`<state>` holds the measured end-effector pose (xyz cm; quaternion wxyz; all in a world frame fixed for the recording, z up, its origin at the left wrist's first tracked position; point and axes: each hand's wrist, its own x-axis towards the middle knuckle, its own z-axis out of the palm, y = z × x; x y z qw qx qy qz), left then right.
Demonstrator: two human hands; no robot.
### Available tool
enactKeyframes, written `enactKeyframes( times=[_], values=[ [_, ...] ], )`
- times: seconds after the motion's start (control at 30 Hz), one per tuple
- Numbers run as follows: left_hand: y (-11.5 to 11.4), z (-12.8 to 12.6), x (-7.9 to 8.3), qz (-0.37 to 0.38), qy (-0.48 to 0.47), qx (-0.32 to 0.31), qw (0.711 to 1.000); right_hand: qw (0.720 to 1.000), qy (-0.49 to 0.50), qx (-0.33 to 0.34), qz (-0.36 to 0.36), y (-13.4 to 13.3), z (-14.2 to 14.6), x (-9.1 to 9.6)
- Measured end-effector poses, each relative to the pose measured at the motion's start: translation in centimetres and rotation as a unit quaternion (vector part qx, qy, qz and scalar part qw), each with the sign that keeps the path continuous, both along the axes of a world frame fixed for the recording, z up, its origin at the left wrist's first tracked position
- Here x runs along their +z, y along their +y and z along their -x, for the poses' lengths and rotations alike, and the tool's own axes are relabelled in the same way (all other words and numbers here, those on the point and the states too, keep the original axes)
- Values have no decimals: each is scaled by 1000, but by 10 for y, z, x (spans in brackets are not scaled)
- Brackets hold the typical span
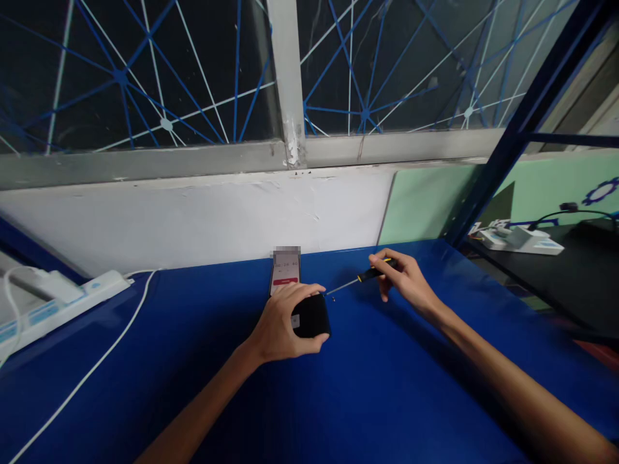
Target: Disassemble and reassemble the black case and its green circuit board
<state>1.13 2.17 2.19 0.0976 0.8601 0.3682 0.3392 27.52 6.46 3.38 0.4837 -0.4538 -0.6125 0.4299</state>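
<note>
A big blue table [367,399] lies under both hands. Far beyond the hands is a window [213,116] with blue and white lines across it. A long white power strip [104,290] sits well to the left of the left hand, and a white cord [97,368] bends across the table between them.

The left hand [278,327] is spread wide around a black box [313,316]. Its thumb holds the near edge and its fingers hold the far edge. The box (it has a small pale patch on it) sits right inside that grip. Just past the left hand's fingers is a phone [286,270] with a red bar on its lit screen.

The right hand [405,274] is bent in, with thumb and fingers pinching the handle of a black and yellow screwdriver [371,273]. The thin rod points left from that hand to the box's far right corner, but one cannot tell if they touch. Between the hands, just right of the box, lies a tiny speck [333,299], too small to name.
</note>
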Motion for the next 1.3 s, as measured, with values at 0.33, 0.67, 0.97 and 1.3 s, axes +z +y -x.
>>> enactKeyframes(
  times=[0.33, 0.67, 0.97, 1.3],
  values=[
    [1, 1, -5, 67, 62, -18, 996, 961, -178, 184, 105, 21, -28, -19],
    [3, 3, -9, 84, 73, -22, 994, 943, -187, 249, 118, 26, -33, -28],
    [3, 3, -7, 96, 79, -24, 992, 952, -208, 215, 69, 25, -28, -31],
    [2, 3, -7, 109, 69, -32, 991, 948, -241, 203, 41, 23, -27, -25]
  ],
)
